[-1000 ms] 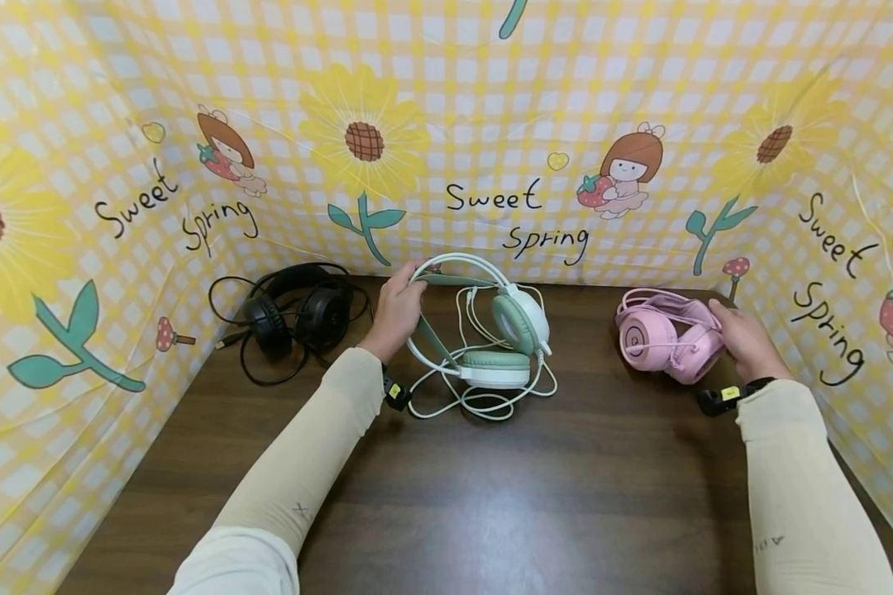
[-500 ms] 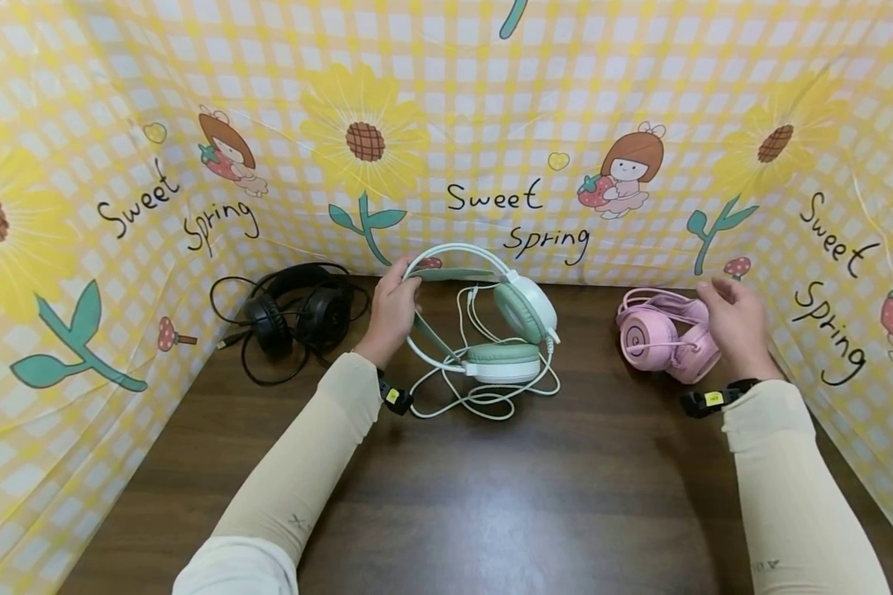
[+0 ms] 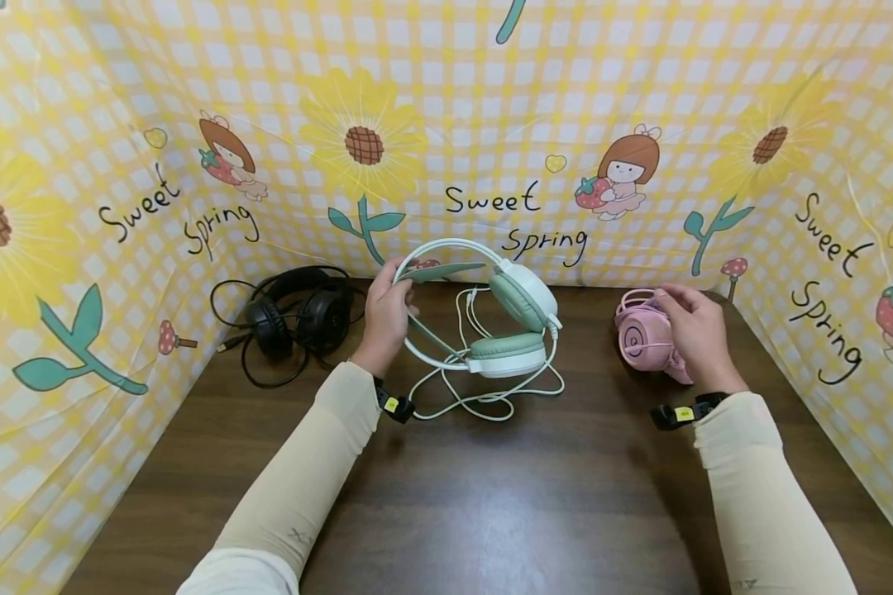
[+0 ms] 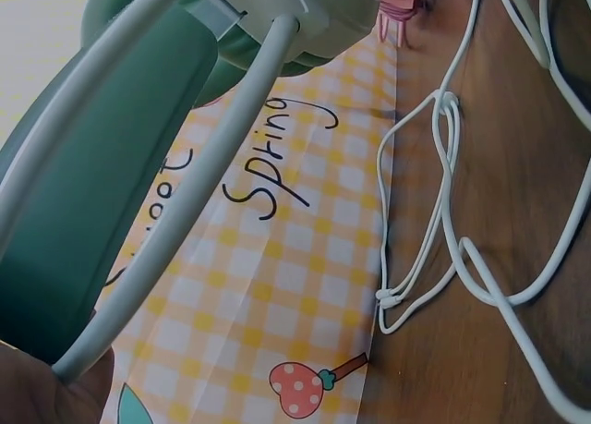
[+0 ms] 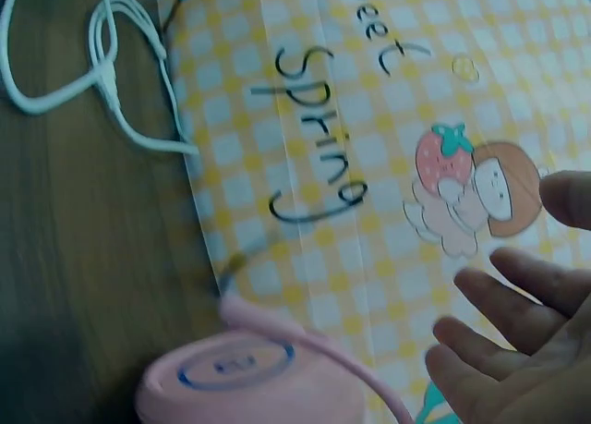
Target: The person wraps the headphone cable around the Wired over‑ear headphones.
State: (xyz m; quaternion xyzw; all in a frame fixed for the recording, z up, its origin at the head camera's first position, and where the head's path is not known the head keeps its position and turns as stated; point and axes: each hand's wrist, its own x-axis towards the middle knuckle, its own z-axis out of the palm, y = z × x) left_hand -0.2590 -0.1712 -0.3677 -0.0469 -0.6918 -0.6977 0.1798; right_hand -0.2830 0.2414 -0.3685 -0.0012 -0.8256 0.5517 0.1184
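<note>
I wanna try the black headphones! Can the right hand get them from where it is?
Probably not easily: the left hand and the white-and-green headphones it holds are between the right hand and the black headphones.

A brown wooden table [image 3: 521, 487] carries a white cable [image 4: 503, 304] lying in loose loops. Left of that cable rest black headphones [image 3: 324, 319] with their black cord [image 3: 268, 386]; right of it sit pink headphones [image 3: 646, 343]; near it, light gleams on the wood.
</note>
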